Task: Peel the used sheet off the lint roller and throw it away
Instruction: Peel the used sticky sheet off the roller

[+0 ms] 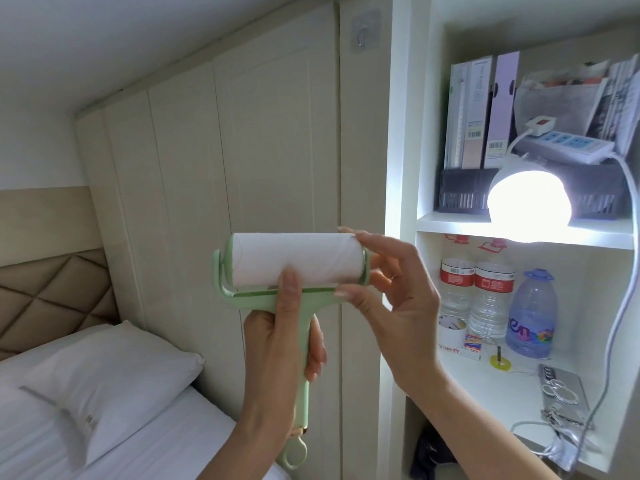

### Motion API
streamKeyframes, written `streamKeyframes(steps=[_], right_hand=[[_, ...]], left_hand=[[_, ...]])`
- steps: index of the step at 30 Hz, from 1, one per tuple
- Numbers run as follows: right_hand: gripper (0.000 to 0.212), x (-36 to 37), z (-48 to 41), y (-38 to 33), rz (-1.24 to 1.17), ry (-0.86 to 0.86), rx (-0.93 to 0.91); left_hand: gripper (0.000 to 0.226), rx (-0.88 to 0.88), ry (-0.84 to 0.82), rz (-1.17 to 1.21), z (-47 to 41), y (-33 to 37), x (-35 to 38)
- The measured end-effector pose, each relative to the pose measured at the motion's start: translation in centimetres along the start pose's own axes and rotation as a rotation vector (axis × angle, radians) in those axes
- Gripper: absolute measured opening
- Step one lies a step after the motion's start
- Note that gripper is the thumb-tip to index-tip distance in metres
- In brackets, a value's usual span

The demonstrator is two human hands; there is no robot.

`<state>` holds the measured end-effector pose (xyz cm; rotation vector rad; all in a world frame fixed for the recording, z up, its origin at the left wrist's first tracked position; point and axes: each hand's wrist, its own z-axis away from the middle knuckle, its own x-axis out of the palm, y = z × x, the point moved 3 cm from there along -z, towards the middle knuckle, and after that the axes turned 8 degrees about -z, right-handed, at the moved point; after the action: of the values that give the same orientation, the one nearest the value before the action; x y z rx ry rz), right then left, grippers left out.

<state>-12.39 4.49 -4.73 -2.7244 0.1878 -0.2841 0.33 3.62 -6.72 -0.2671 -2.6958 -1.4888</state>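
Note:
A lint roller with a pale green frame and handle (304, 393) is held upright in front of me, its white sheet roll (294, 258) lying horizontal at the top. My left hand (277, 358) is wrapped around the handle, thumb stretched up onto the lower edge of the roll. My right hand (394, 299) touches the roll's right end, fingertips on the top and bottom of that end cap. No loose sheet edge shows on the roll.
A cream wardrobe (242, 168) stands behind the roller. To the right, white shelves (519, 230) hold a lit lamp (530, 202), water bottles (491, 299), folders, a power strip and keys. A bed with a white pillow (110, 386) lies at the lower left.

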Motion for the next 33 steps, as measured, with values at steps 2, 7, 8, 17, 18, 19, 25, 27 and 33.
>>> streamKeyframes(steps=[2,7,8,17,18,19,25,27,33], right_hand=[[0.039,-0.1,-0.1,0.3,-0.032,-0.003,0.048],[0.03,-0.3,-0.5,0.8,-0.143,0.038,0.209],[0.028,-0.3,-0.6,0.9,-0.138,0.035,0.224],[0.025,-0.7,-0.6,1.6,-0.075,0.055,0.21],[0.024,-0.9,-0.7,1.7,-0.049,0.092,0.244],[0.027,-1.1,-0.8,1.9,-0.037,0.085,0.27],[0.042,-0.8,-0.5,1.5,-0.173,-0.124,0.247],[0.027,-1.0,-0.6,1.6,-0.102,0.001,0.263],[0.051,-0.8,-0.5,1.8,-0.201,-0.177,0.317]], left_hand=[[0.062,-0.011,-0.022,-0.007,-0.2,-0.1,0.0],[0.053,-0.016,-0.053,0.017,-0.3,-0.3,0.1],[0.053,-0.016,-0.052,0.024,-0.3,-0.3,0.2],[0.054,-0.077,-0.034,0.027,-0.3,-0.5,0.4],[0.053,-0.077,-0.039,0.025,-0.3,-0.5,0.4],[0.053,-0.079,-0.039,0.023,-0.3,-0.5,0.5],[0.061,-0.122,-0.028,0.038,-0.6,-0.7,0.3],[0.059,-0.116,-0.056,0.03,-0.4,-0.6,0.5],[0.062,-0.138,-0.041,0.057,-0.4,-0.6,0.4]])
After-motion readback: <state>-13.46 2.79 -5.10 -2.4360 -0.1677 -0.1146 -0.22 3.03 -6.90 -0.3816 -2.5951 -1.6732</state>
